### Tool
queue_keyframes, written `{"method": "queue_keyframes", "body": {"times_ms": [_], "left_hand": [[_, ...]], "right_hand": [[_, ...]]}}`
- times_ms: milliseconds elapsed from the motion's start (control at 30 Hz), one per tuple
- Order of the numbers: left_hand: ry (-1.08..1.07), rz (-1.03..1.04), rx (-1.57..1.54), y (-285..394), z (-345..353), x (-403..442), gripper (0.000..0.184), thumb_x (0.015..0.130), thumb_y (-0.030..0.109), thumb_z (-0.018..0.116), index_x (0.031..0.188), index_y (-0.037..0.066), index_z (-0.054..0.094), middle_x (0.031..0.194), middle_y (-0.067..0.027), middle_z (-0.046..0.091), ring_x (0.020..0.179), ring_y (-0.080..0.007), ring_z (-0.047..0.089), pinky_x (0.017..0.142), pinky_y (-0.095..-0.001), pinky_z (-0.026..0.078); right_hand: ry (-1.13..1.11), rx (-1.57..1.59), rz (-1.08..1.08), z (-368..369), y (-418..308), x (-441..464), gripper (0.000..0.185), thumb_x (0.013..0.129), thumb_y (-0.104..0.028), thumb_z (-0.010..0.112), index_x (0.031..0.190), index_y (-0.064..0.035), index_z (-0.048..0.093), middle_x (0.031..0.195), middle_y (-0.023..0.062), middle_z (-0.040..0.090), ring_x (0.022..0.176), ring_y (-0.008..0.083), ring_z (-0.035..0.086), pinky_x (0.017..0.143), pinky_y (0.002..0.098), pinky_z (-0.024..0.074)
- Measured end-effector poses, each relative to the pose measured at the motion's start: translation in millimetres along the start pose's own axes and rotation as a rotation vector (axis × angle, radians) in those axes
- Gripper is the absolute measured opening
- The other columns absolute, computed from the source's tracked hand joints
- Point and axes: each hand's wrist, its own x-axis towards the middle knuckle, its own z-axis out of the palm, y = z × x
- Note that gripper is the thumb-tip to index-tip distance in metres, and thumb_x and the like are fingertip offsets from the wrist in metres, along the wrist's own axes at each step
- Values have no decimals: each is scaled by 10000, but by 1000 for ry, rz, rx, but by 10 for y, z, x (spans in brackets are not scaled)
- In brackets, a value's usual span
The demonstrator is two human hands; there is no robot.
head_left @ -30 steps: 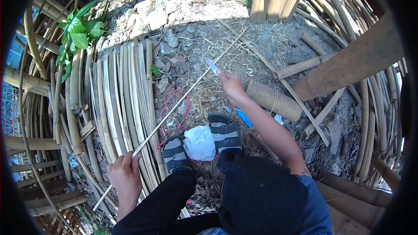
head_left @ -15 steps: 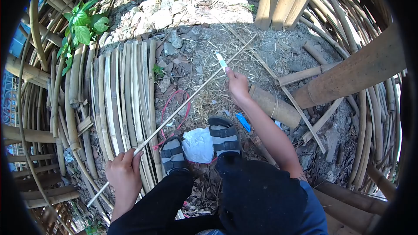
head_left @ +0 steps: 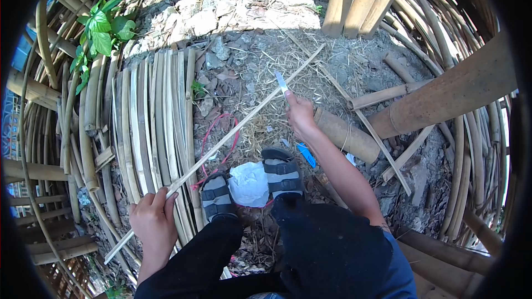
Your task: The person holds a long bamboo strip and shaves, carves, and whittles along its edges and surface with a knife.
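A long, thin bamboo strip [head_left: 238, 126] runs diagonally from lower left to upper right in front of me. Near its lower end my left hand [head_left: 152, 221] is closed around it, and the tail sticks out past the wrist. My right hand [head_left: 301, 115] grips a small knife [head_left: 282, 82], its blade pointing up and touching or just beside the strip's upper part. The knife's handle is mostly hidden in my fingers. The strip's far end lies over another bamboo piece on the ground.
Split bamboo slats [head_left: 158, 116] lie side by side at left. A crumpled white bag [head_left: 249, 184] sits between my sandals, near a blue plastic piece [head_left: 306, 155] and pink string [head_left: 238, 138]. At right are a cut bamboo section [head_left: 346, 135] and a thick leaning pole [head_left: 449, 91].
The bamboo strip shows a wider face than before, as if turned slightly. The knife blade has changed its tilt a little near the same spot. Both hands keep their grip.
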Motion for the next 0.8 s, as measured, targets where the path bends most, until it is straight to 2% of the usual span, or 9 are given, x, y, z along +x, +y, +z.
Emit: {"method": "queue_keyframes", "body": {"times_ms": [100,333,400,433,533,600,633,700,800], "left_hand": [[5,3,1,-6,4,2,169,866,221,719,915,59,707,676,-107,565,611,-316,541,617,-416,383],[-30,-18,-3,-6,14,6,167,878,223,708,885,57,695,656,-108,564,599,-320,544,620,-420,389],[-24,-20,-8,-2,23,14,170,880,225,706,879,56,693,651,-108,563,595,-320,547,618,-419,388],[-24,-19,-12,-6,24,3,173,883,228,703,873,56,690,645,-108,562,591,-321,549,616,-419,388],[-43,-19,-29,-32,44,-17,176,884,233,701,874,57,690,644,-109,562,588,-320,554,610,-420,386],[-70,-22,-10,-46,38,-20,176,886,237,698,883,61,695,647,-107,566,589,-320,558,609,-417,397],[-57,-12,3,-56,39,-22,171,883,242,702,890,71,696,655,-100,569,603,-312,573,606,-420,397],[-43,-2,5,-51,48,-26,167,881,248,706,898,82,698,663,-92,573,618,-304,588,603,-422,397],[-5,2,-8,-34,49,-4,156,879,223,708,923,74,707,672,-96,572,619,-309,561,633,-419,407]], "right_hand": [[-10,-2,73,17,-88,-135,421,985,-446,594,768,-95,514,552,-24,431,381,75,347,333,257,233],[-68,14,94,53,-122,-339,451,978,-469,596,755,-85,513,548,-22,424,376,73,339,334,246,222],[-213,-84,70,232,-95,-636,465,974,-471,607,742,-73,539,570,-16,448,409,62,347,363,242,246],[-211,-83,75,295,29,-738,465,974,-471,607,742,-73,539,570,-16,448,409,62,347,363,242,246],[-344,-153,-47,432,246,-803,464,977,-452,614,733,-61,563,598,-10,475,460,52,368,400,238,272],[-274,-191,-127,396,274,-731,455,986,-431,609,726,-59,569,614,-5,491,495,48,387,422,239,288],[-186,-229,-60,283,194,-552,431,987,-423,609,753,-63,572,601,-12,476,491,53,392,409,241,277],[-93,-58,-20,71,97,-111,423,985,-435,605,779,-67,568,578,-22,451,466,62,380,394,246,262],[-17,-68,73,-75,-196,18,425,983,-450,600,796,-70,559,560,-30,429,441,69,361,381,247,245]]}}
